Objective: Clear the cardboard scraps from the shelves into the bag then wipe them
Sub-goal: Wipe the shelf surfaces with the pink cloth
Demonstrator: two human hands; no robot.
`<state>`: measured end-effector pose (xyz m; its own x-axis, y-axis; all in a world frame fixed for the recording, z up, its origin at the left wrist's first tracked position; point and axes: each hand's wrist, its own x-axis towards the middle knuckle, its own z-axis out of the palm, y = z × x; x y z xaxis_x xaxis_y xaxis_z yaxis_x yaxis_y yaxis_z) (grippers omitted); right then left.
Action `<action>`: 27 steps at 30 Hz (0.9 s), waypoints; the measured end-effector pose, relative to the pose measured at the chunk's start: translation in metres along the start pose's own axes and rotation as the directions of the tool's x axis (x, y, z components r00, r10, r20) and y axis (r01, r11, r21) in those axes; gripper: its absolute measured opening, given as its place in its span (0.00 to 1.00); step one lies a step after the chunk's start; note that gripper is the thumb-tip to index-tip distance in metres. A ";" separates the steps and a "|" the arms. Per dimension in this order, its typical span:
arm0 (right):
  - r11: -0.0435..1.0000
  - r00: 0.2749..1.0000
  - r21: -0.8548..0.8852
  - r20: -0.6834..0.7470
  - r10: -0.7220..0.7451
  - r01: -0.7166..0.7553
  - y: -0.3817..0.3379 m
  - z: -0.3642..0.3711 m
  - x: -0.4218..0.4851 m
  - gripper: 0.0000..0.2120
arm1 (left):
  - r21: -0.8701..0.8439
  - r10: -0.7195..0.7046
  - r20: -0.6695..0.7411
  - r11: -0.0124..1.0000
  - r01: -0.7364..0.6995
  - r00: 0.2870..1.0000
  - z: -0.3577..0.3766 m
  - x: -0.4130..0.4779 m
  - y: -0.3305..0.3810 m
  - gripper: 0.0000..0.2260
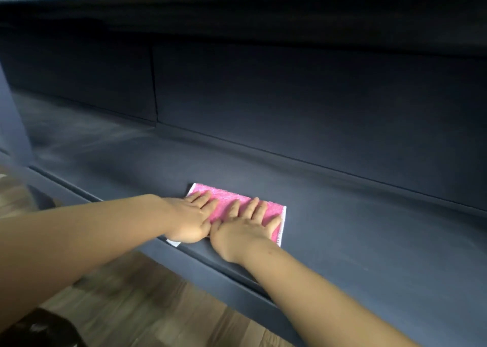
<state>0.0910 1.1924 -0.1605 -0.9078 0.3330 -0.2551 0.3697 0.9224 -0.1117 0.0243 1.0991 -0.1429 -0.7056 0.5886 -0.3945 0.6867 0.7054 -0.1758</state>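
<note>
Both hands, left (188, 219) and right (243, 229), press flat, fingers spread, hiding most of the pink cloth (226, 204).

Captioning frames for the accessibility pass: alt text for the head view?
Two bare hands, left hand and right hand, press flat side by side on a pink cloth lying near the front edge of a dark blue shelf. Wooden floor shows below.

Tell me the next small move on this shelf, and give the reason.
Probably slide the pink cloth along the dark shelf toward the right. Both the left hand and the right hand lie flat on it near the front edge, no cardboard scraps show on this shelf, and a wide stretch of the surface lies to the right of the cloth.
</note>
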 end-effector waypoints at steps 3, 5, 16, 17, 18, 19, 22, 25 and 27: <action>1.000 1.000 -0.020 0.014 0.009 -0.008 -0.028 -0.003 0.002 0.30 | 0.023 0.009 -0.028 1.000 -0.008 1.000 0.006 -0.004 -0.024 0.24; 0.998 1.000 -0.058 0.022 0.004 -0.003 -0.043 -0.003 0.004 0.30 | -0.011 0.007 -0.019 1.000 -0.008 1.000 0.012 -0.007 -0.041 0.25; 0.967 0.960 0.008 -0.125 -0.252 0.255 -0.055 0.003 0.060 0.27 | -0.184 0.016 -0.162 0.982 -0.046 0.987 0.009 0.032 -0.086 0.26; 0.972 0.965 0.005 -0.118 -0.233 0.235 -0.049 0.000 0.067 0.27 | -0.201 0.011 -0.164 0.979 -0.044 0.986 0.006 0.039 -0.082 0.26; 0.977 0.970 0.001 -0.114 -0.214 0.215 -0.044 -0.002 0.074 0.27 | -0.216 0.006 -0.167 0.975 -0.043 0.986 0.002 0.046 -0.078 0.26; 0.980 0.974 -0.001 -0.113 -0.197 0.198 -0.039 -0.005 0.080 0.27 | -0.226 0.001 -0.168 0.973 -0.039 0.986 -0.003 0.053 -0.075 0.26; 0.988 0.982 -0.011 -0.108 -0.154 0.154 -0.028 -0.011 0.097 0.27 | -0.209 -0.030 -0.166 0.978 -0.006 0.986 -0.017 0.070 -0.063 0.27; 0.993 0.987 -0.015 -0.111 -0.114 0.113 -0.019 -0.016 0.111 0.27 | -0.192 -0.089 -0.138 0.979 0.062 0.986 -0.027 0.088 -0.052 0.27; 0.995 0.989 -0.016 -0.113 -0.099 0.098 -0.015 -0.019 0.117 0.27 | -0.196 -0.111 -0.124 0.977 0.085 0.986 -0.031 0.097 -0.047 0.27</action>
<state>-0.0248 1.2214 -0.1705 -0.9566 0.2597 -0.1323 0.2756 0.9536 -0.1210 -0.0819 1.1351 -0.1454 -0.7936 0.5512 -0.2577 0.5765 0.8166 -0.0287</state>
